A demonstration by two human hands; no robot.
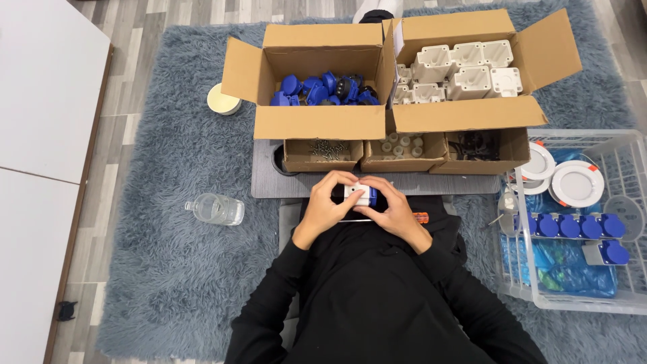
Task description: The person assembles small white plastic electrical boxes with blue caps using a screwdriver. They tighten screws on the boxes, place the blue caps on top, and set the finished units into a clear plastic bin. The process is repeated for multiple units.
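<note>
White plastic socket housing with a blue part at its right edge, clasped between both hands just in front of the grey board. Left hand wrapped around its left side, right hand around its right, both grips closed narrow on the housing. Whether the blue part is fully seated: cannot tell, fingers cover the join.

Judging by the white wire basket to the right of the board: a row of finished grey sockets with blue lids already laid in, so several units done, this one under way. Plenty left, by the look of it: beyond the board, a cardboard box of blue lids and beside it another box of white housings, both well stocked.

On the board itself, three small trays: screws, pale round pieces, dark small parts. Orange-handled tool just beside the right hand. Clear plastic bottle lying on the grey rug left of the board, round cream tub farther up. Nothing blocking the way between hands and trays.
</note>
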